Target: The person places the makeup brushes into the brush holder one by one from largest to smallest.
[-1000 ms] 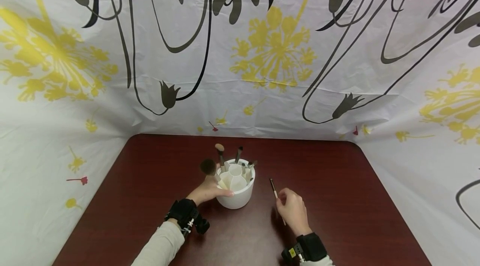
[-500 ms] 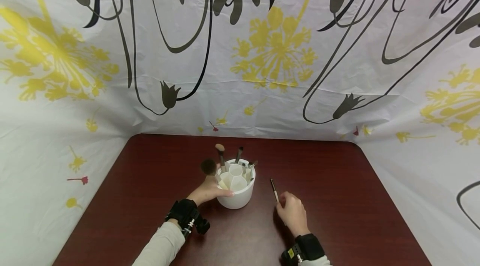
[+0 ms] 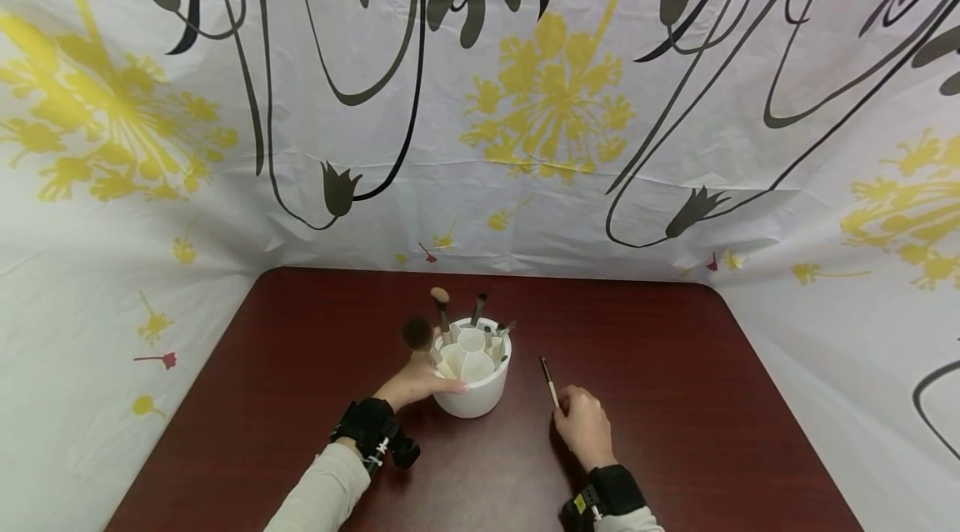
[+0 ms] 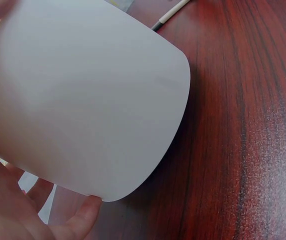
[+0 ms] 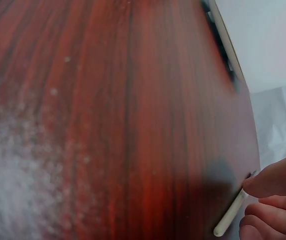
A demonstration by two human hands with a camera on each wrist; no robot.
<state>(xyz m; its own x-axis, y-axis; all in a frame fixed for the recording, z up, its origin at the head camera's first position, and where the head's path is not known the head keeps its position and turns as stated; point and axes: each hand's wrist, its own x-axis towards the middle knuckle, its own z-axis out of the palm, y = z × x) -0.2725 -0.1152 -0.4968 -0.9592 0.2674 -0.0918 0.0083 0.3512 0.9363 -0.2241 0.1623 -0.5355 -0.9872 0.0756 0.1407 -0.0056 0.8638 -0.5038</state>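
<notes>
My left hand (image 3: 416,382) grips the side of a white divided brush holder (image 3: 480,396), thumb on its near side. In the left wrist view the holder's smooth wall (image 4: 93,100) fills much of the picture. Several makeup brushes stand in it, among them a large fluffy brush (image 3: 417,333) and a tan-tipped brush (image 3: 440,298). To the holder's right, my right hand (image 3: 585,428) pinches a slim makeup brush (image 3: 551,386) by its pale handle, dark end pointing away from me. The right wrist view shows the handle's end (image 5: 227,218) low over the table.
The dark red wooden table (image 3: 337,307) runs back to a white cloth (image 3: 487,240) with grey and yellow flower prints. More of this cloth hangs at both sides. Black camera straps (image 3: 367,432) circle both wrists.
My right hand has shifted slightly down along the brush, so a little more of its pale handle shows above the fingers. The left hand and the holder have stayed in place.
</notes>
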